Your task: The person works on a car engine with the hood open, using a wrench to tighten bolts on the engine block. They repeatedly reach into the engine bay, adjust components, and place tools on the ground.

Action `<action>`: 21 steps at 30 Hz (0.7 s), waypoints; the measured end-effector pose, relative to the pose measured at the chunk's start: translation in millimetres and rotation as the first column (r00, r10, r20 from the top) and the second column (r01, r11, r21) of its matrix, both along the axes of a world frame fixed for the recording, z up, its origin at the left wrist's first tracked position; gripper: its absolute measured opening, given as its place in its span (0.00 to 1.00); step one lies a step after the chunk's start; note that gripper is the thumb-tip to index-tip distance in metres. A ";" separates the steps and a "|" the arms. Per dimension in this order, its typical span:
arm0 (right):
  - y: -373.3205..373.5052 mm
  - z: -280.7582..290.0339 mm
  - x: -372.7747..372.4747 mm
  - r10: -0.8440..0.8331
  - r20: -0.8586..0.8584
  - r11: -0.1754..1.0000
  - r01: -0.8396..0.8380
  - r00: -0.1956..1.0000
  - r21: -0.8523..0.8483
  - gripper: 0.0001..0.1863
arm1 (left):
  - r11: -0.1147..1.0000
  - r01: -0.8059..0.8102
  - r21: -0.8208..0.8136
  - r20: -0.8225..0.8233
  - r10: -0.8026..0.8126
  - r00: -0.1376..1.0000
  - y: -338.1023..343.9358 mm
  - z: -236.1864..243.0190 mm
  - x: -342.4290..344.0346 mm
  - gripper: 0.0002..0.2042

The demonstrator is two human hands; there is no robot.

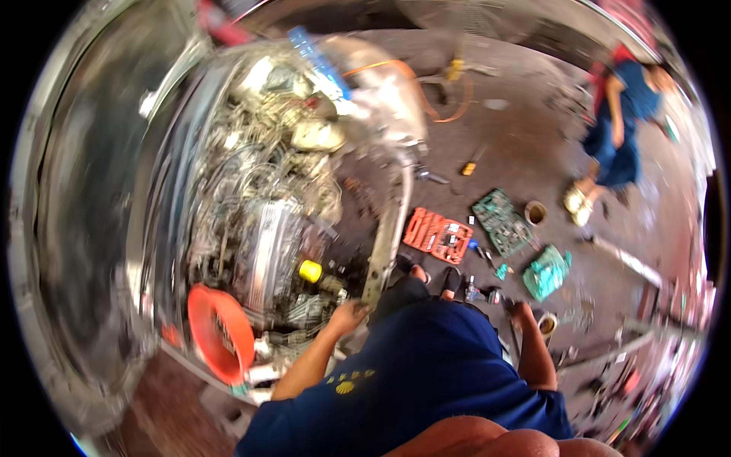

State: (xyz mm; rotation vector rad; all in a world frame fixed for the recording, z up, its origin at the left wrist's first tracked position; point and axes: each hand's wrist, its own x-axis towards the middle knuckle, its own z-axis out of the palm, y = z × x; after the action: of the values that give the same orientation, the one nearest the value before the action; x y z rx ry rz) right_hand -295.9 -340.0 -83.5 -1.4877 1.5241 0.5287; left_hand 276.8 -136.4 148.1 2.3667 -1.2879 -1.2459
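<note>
My left hand is at the near end of a pale metal front bar, beside an open engine bay. Its fingers look curled in; whatever they may grip is too blurred to name. A yellow cap sits on the engine just beyond that hand. Farther left, a large orange-red funnel or ring rests at the bay's edge. My right hand hangs low at my right side, above the floor. Blur hides its fingers. Near it stands a round container.
On the floor lie an open red tool case, an open green tool case and a green plastic bag. A round tin is beside them. An orange hose loops ahead. Another person stands at the far right.
</note>
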 end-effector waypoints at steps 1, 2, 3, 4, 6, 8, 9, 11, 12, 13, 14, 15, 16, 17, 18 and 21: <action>15.0 -28.7 -27.7 -0.158 -0.079 0.984 0.164 0.984 0.065 0.36 | 1.000 0.018 -0.022 0.015 -0.018 1.000 -3.6 -3.0 -3.6 0.21; 25.5 -34.9 -29.7 -0.110 0.059 0.978 0.098 0.992 0.182 0.32 | 0.999 -0.044 0.007 0.045 0.043 0.998 9.7 4.7 -4.0 0.21; 20.1 -71.0 -127.1 -0.234 -0.093 0.970 0.239 0.968 0.040 0.31 | 0.997 -0.025 -0.071 -0.045 0.021 0.999 -29.7 -22.5 -17.3 0.22; 39.3 -59.8 -72.1 -0.315 -0.027 0.931 0.314 0.949 0.186 0.24 | 0.995 -0.101 -0.006 0.022 0.102 0.995 -0.8 5.6 -10.5 0.22; 47.3 -25.8 -55.6 -0.222 0.097 0.956 0.196 0.970 0.219 0.15 | 0.988 -0.153 -0.012 0.156 0.153 0.976 34.6 18.5 -14.3 0.22; 28.5 -21.9 -62.8 -0.291 -0.045 0.906 0.291 0.956 0.307 0.12 | 0.974 -0.228 -0.004 0.050 0.228 0.972 32.3 20.3 -17.2 0.19; 22.8 -4.5 -47.7 -0.236 -0.055 0.916 0.241 0.970 0.321 0.11 | 0.967 -0.252 -0.017 0.057 0.253 0.966 51.1 22.6 -20.2 0.19; -1.7 -15.6 -59.3 -0.376 -0.089 0.857 0.382 0.922 0.346 0.11 | 0.959 -0.280 -0.044 0.054 0.283 0.958 44.8 20.1 -24.8 0.18; -12.5 -7.4 -48.1 -0.432 -0.067 0.834 0.427 0.899 0.350 0.10 | 0.950 -0.301 -0.078 0.049 0.305 0.951 48.6 23.2 -26.9 0.18; -26.3 -5.5 -43.9 -0.398 -0.031 0.851 0.382 0.917 0.360 0.13 | 0.941 -0.326 -0.094 0.039 0.331 0.943 46.0 25.2 -28.0 0.18; -41.0 -5.1 -37.5 -0.370 -0.030 0.879 0.360 0.928 0.313 0.16 | 0.934 -0.346 -0.086 0.063 0.352 0.934 44.4 27.4 -27.0 0.18; -57.4 -2.7 -34.2 -0.359 -0.029 0.900 0.354 0.933 0.254 0.18 | 0.933 -0.349 -0.086 0.080 0.356 0.931 34.7 28.0 -21.8 0.18; -73.9 -17.2 -35.6 -0.254 0.028 0.951 0.244 0.967 0.190 0.21 | 0.924 -0.349 -0.154 0.086 0.365 0.927 26.9 28.8 -16.3 0.19; -97.8 -34.3 -65.5 -0.180 0.058 0.981 0.176 0.982 0.078 0.24 | 0.924 -0.331 -0.191 0.057 0.347 0.936 -9.8 34.2 -6.1 0.18; -102.0 -24.6 -36.0 -0.159 0.063 0.983 0.152 0.985 0.101 0.25 | 0.908 -0.328 -0.259 0.152 0.374 0.915 4.4 30.0 4.2 0.18; -122.4 10.6 40.2 -0.099 0.098 0.994 0.093 0.990 0.057 0.23 | 0.836 -0.398 -0.378 0.241 0.503 0.830 5.8 26.1 53.2 0.18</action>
State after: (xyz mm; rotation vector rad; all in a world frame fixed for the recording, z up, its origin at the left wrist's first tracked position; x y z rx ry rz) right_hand -255.7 -462.4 -72.9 -1.3728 1.4839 0.4277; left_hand 330.0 -130.7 174.2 2.4951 -0.8198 -0.4740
